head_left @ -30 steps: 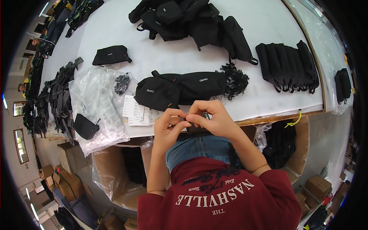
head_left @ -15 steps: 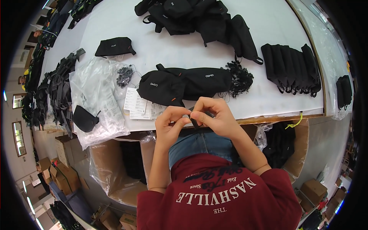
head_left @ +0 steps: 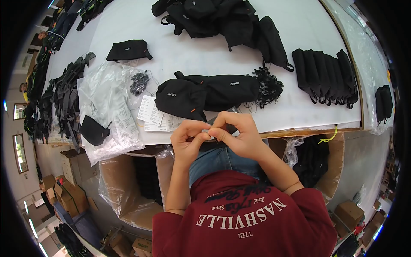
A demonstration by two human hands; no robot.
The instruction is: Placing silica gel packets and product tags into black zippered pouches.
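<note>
Fingertips meet just above the table's front edge: my left hand [head_left: 187, 136] and my right hand [head_left: 239, 132] both pinch at the same spot. Whatever is between them is too small and hidden to name. A dark grey, strap-like piece [head_left: 219, 112] shows behind the right fingers, mostly covered. Right beyond my hands lie two black zip pouches, a rounded one [head_left: 179, 97] partly over a longer one [head_left: 231, 91], with small orange tabs. At the longer pouch's right end sits a bundle of black cords [head_left: 269, 89]. White printed cards [head_left: 150, 115] lie left of my hands.
Clear plastic bags [head_left: 109, 103] spread at the left, with a small black pouch [head_left: 94, 129] on them. Black straps [head_left: 68, 96] pile farther left. More pouches heap [head_left: 222, 23] at the back; a row of them [head_left: 325, 77] stands right. Open cardboard boxes [head_left: 122, 184] sit below the table.
My fingertips have come together and shifted slightly left. The dark strip that hung between them is now mostly hidden, with a grey part showing behind the right fingers.
</note>
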